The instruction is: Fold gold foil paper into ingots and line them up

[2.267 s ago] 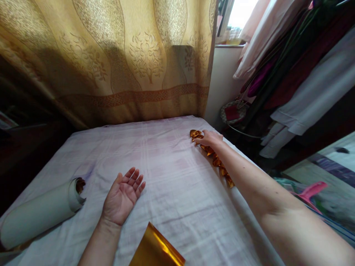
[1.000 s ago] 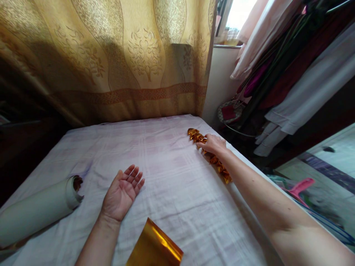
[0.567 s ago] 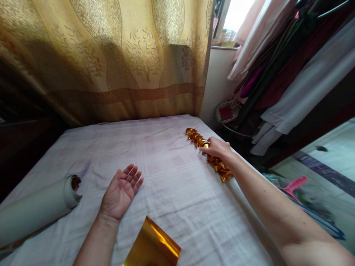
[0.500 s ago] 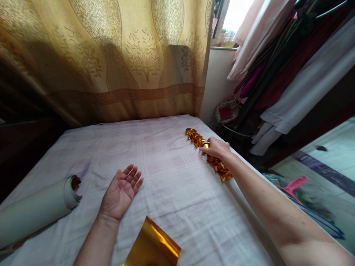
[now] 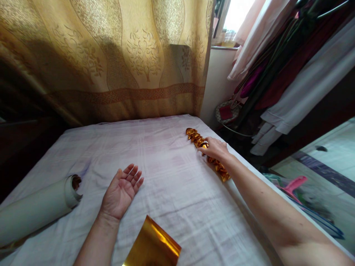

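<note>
1. While working along the row of folded gold foil pieces, keep the right hand light. Fingers bent down over the middle of the row and touching it; cannot tell whether pinching one piece or merely pressing.
2. Found near the far right edge of the bed sheet, running diagonally toward the forearm, partly hidden under hand and wrist.
3. Judging by the thin, crinkled foil, better nudged with fingertips than flattened by a palm, so as not to crush the folds or scatter the line.
4. Mind the mattress edge just beside the row, with a drop to the floor beyond.
5. Left hand lying palm up mid-sheet, fingers loosely spread, holding nothing, well apart from the row.
6. Close to the body, a gold foil sheet; at far left, a paper roll.
7. Behind, a patterned curtain; at right, hanging clothes. No obstruction between hand and row.
</note>
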